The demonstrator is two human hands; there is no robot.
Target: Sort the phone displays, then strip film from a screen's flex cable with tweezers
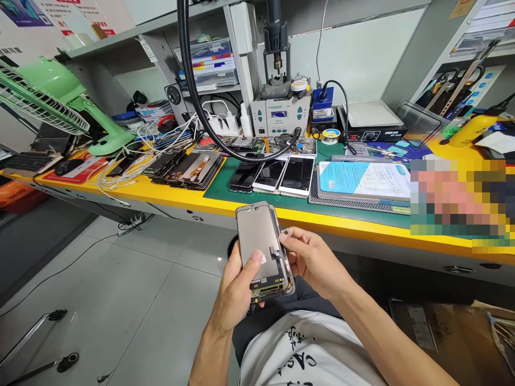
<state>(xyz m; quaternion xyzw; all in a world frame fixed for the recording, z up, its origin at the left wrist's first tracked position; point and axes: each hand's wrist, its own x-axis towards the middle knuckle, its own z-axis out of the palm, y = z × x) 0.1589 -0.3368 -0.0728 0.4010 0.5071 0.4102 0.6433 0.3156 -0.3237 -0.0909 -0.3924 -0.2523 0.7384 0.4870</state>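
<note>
Holding the phone assembly (263, 240) just in front of the counter (193, 198), pale panel (252, 228) facing up. Clamping the fingers of the left hand (235, 284) around its left side and underneath, with the thumb flat on the panel; pinching a small dark piece (286, 232) at the right edge between thumb and forefinger of the right hand (311, 257), not showing clearly whether loose or attached. Ideally bracing the assembly firmly by its edges, pressing only lightly on the panel for fear of cracking it, and working the right-hand pinch in small, gentle motions, well clear of the dark flex cable (275, 253), probably easily torn. Pointing the far end toward the counter, slanting slightly left; running the long axis from the white shirt (301, 348) toward the counter's front edge, with the exposed board (265, 292) at the end away from the counter.
</note>
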